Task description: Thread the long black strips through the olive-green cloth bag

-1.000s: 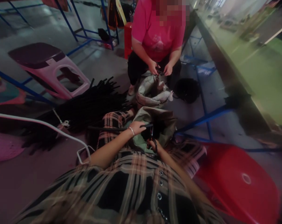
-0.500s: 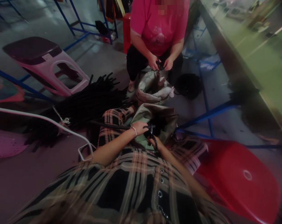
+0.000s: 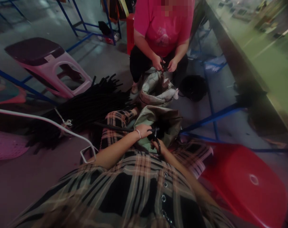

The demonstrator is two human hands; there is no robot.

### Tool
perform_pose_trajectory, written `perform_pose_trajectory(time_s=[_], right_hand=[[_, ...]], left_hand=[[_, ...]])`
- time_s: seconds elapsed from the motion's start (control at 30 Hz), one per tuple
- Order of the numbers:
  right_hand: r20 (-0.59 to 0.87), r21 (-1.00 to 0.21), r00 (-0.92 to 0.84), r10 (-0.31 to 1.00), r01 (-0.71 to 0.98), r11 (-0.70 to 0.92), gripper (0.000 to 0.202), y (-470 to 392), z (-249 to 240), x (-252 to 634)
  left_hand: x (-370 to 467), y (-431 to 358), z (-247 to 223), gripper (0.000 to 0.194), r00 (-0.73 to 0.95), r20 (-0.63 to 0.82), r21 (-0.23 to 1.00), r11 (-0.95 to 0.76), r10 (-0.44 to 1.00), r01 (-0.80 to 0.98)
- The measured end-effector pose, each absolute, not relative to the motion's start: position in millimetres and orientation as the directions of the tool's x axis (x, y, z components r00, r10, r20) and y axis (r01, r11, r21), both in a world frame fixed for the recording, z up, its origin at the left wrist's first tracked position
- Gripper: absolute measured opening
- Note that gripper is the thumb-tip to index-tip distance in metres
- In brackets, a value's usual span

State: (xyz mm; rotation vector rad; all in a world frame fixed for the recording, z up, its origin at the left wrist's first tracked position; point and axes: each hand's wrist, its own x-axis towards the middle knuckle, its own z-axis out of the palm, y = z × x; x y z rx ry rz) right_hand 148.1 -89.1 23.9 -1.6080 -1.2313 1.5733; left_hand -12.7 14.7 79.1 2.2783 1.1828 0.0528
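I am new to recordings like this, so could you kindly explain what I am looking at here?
There is no machine: a person works with two bare hands, filmed by one camera on their head, looking forward and down. The left hand, with a bracelet at its wrist, holds a long black strip. The right hand holds what look like scissors. Both are over an open sack, whose dark contents I cannot make out. On the floor lies a tied bundle of black strips. Opposite, a co-worker handles something dark over another sack.
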Motion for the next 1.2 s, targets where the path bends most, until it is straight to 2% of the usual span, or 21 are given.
perform_pose_trajectory(time_s=[0.27,0.57,0.77,0.9,0.97,1.03,1.1,1.17,1.2], right_hand=[[-0.535,-0.816,0.012,0.845,0.253,-0.52,0.018,-91,36,144],[-0.481,-0.867,-0.059,0.875,0.18,-0.465,0.014,-84,38,148],[-0.558,-0.804,0.009,0.83,0.239,-0.544,0.017,-88,42,146],[-0.572,-0.792,0.057,0.818,0.219,-0.569,0.018,-89,34,144],[-0.575,-0.795,0.089,0.813,0.175,-0.581,0.017,-87,30,145],[-0.594,-0.781,0.137,0.793,0.136,-0.609,0.015,-84,28,147],[-0.608,-0.766,0.162,0.777,0.134,-0.628,0.012,-82,28,149],[-0.602,-0.768,0.161,0.782,0.154,-0.622,0.01,-80,27,150],[-0.598,-0.769,0.155,0.786,0.163,-0.618,0.01,-79,27,151]], left_hand=[[-20,18,85,0.03,0.611,-0.21,0.464,-0.472,0.764,0.75],[-23,23,83,0.028,0.636,-0.226,0.46,-0.494,0.738,0.738],[-23,24,76,0.026,0.607,-0.196,0.478,-0.466,0.77,0.745],[-24,19,72,0.026,0.553,-0.035,0.54,-0.45,0.832,0.711],[-22,13,74,0.028,0.497,0.106,0.617,-0.449,0.862,0.646],[-18,6,75,0.029,0.456,0.181,0.722,-0.433,0.871,0.54],[-12,-1,72,0.031,0.437,0.073,0.85,-0.285,0.897,0.443],[-7,-4,65,0.038,0.389,-0.225,0.933,0.083,0.893,0.35],[-6,-4,60,0.04,0.356,-0.386,0.916,0.307,0.851,0.26]])
